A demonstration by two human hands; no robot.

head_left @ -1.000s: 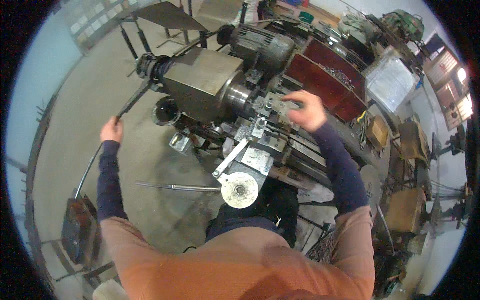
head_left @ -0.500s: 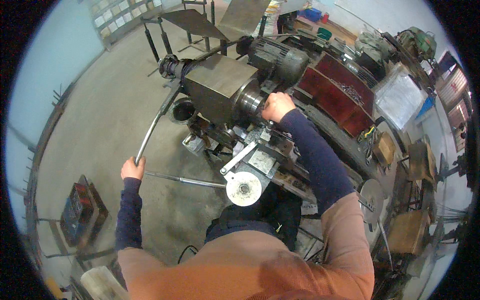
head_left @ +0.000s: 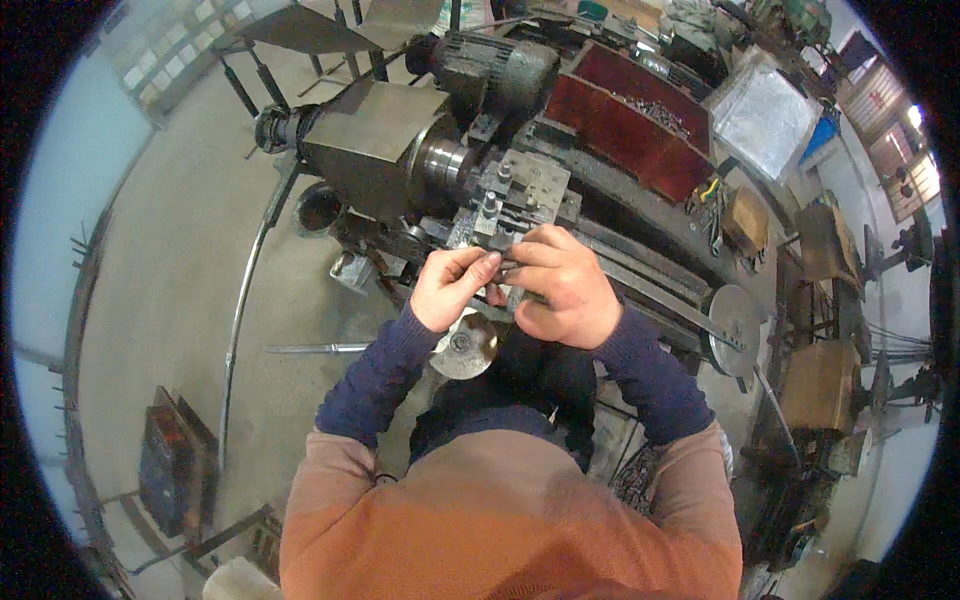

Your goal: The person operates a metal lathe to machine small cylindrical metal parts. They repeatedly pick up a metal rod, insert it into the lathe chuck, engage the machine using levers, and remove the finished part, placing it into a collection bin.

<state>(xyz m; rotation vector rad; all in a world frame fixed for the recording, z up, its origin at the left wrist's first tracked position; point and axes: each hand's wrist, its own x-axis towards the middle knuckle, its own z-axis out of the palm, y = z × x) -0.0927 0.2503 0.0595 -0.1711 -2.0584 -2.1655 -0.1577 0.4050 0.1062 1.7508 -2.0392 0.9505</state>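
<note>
My left hand [head_left: 450,287] and my right hand [head_left: 566,288] meet in front of my body, fingertips pinched together. Between them is a small dark metal piece [head_left: 501,243], mostly covered by the fingers, so its full shape is hidden. The hands are above the near side of a lathe's tool slide [head_left: 535,182]. Beyond them to the left is the round steel spindle nose [head_left: 443,163] on the grey headstock [head_left: 375,125]. Just below my left hand sits a pale round handwheel [head_left: 466,350]. A long steel lever [head_left: 246,290] slants down at the left, untouched.
A dark red tray [head_left: 590,125] with small metal pieces lies behind the lathe bed, beside a finned motor [head_left: 500,68]. Further right are a clear-wrapped package [head_left: 762,112], hand tools [head_left: 708,215] and a grey disc [head_left: 733,325]. A dark box [head_left: 172,465] stands on the floor at left.
My left hand has let go of the long lever, which now hangs lower. My right hand has drawn back from the spindle. Both have come together around the small metal piece.
</note>
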